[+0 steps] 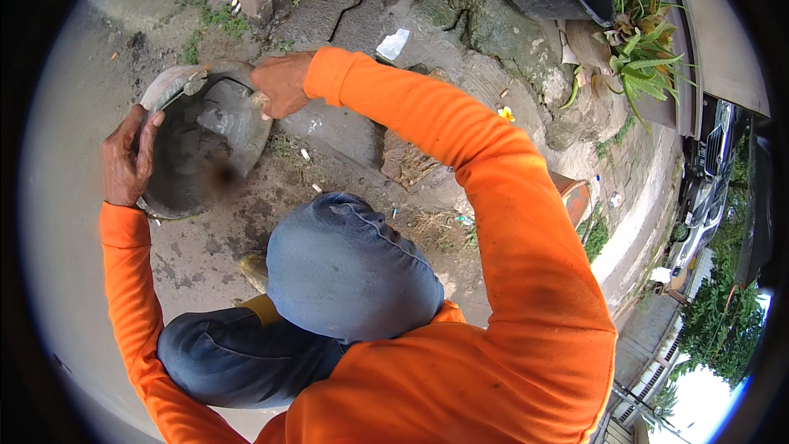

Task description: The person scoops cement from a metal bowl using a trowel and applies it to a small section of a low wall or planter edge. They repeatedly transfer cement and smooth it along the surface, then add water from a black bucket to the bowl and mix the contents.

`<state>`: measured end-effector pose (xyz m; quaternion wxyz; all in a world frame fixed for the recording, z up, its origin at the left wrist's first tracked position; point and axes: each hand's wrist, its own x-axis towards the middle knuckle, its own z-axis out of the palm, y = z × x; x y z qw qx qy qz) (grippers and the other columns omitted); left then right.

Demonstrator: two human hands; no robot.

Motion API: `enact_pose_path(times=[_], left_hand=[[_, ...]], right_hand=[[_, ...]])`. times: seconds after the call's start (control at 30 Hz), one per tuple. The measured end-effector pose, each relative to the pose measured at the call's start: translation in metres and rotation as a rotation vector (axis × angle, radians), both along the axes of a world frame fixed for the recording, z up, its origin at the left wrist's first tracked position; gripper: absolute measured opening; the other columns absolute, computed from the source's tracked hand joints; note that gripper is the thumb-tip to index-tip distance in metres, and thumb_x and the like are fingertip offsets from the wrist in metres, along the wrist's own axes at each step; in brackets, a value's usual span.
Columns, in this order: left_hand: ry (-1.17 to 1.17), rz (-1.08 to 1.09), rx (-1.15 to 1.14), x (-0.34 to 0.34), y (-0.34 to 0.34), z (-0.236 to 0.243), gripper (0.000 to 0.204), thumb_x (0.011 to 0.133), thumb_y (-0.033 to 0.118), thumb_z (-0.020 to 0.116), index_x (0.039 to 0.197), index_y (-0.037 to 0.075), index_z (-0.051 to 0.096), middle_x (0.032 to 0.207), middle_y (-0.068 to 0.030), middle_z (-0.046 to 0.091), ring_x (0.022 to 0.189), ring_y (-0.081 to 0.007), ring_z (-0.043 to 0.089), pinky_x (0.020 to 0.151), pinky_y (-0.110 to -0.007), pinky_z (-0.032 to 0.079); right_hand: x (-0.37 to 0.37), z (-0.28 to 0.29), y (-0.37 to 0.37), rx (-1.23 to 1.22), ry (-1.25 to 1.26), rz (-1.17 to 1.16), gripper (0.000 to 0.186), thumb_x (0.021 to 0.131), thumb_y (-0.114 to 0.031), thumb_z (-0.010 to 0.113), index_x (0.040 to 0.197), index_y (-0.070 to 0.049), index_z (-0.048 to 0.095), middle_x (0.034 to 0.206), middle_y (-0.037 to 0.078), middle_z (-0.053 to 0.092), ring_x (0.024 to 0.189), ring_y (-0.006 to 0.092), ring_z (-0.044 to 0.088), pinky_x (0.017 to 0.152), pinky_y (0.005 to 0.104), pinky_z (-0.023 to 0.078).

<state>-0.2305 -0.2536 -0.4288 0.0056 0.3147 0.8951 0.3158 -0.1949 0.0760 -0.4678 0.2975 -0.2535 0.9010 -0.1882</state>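
Past the denim-clad knee [349, 267], I see my left hand [127, 156] pinching the left rim of a mortar basin [249, 144] at the frame's upper left. My right hand [283, 85] curls at its upper-right edge; what it pinches, I can't tell. I judge this as working grey paste [189, 150]; the next move calls for a steady rim. Beyond: a white scrap [393, 44].

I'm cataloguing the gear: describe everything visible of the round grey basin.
The round grey basin is smeared inside with grey material; a pale, lumpy mass covers its upper-left rim. Its opening faces up, and it appears to rest on stained grey ground. The bare left hand grips its left rim; the bare right hand is at its upper right, contact unclear.
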Motion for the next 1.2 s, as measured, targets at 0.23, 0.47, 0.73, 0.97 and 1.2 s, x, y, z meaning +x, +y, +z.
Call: enact_pose_path(times=[0.23, 0.47, 0.73, 0.97, 1.2], left_hand=[[0.061, 0.010, 0.062, -0.003, 0.000, 0.011, 0.023, 0.102, 0.019, 0.072, 0.093, 0.000, 0.064, 0.069, -0.0136, 0.050, 0.060, -0.0223, 0.046, 0.060, -0.032, 0.045], [0.107, 0.090, 0.090, -0.016, -0.016, 0.004, 0.032, 0.101, 0.030, 0.074, 0.091, 0.001, 0.065, 0.063, -0.0124, 0.044, 0.054, -0.0223, 0.037, 0.053, -0.038, 0.039], [0.081, 0.246, 0.155, -0.013, -0.011, -0.001, 0.033, 0.102, 0.030, 0.073, 0.088, 0.002, 0.065, 0.060, -0.0097, 0.044, 0.055, -0.0177, 0.038, 0.052, -0.036, 0.038], [0.055, 0.339, 0.145, -0.009, -0.026, -0.006, 0.035, 0.104, 0.030, 0.071, 0.085, 0.001, 0.062, 0.062, -0.0056, 0.041, 0.059, -0.0124, 0.036, 0.054, -0.034, 0.035], [-0.058, 0.459, 0.136, -0.019, -0.036, -0.009, 0.041, 0.104, 0.037, 0.069, 0.086, 0.001, 0.059, 0.063, -0.0043, 0.039, 0.062, -0.0121, 0.035, 0.056, -0.034, 0.035]], right_hand=[[0.028, -0.038, 0.005, -0.206, -0.456, -0.228, 0.048, 0.098, -0.038, 0.072, 0.105, 0.008, 0.068, 0.087, 0.025, 0.069, 0.083, 0.0327, 0.069, 0.078, 0.0499, 0.054], [0.064, -0.093, -0.044, -0.618, -0.237, -0.229, 0.035, 0.101, -0.028, 0.074, 0.103, 0.007, 0.067, 0.072, 0.009, 0.061, 0.067, 0.0164, 0.060, 0.065, 0.0398, 0.052], [0.091, -0.075, -0.080, -0.735, -0.471, -0.430, 0.042, 0.101, -0.031, 0.075, 0.083, 0.000, 0.053, 0.069, 0.006, 0.051, 0.061, 0.0127, 0.052, 0.056, 0.0349, 0.047], [0.100, -0.050, -0.100, -0.897, -0.795, -0.566, 0.031, 0.104, -0.029, 0.070, 0.090, -0.005, 0.056, 0.068, -0.001, 0.053, 0.044, 0.0068, 0.048, 0.034, 0.0273, 0.039], [0.129, -0.015, -0.073, -0.992, -0.874, -0.644, 0.027, 0.109, -0.026, 0.063, 0.117, 0.000, 0.064, 0.073, -0.001, 0.054, 0.046, 0.0050, 0.048, 0.037, 0.0246, 0.037]])
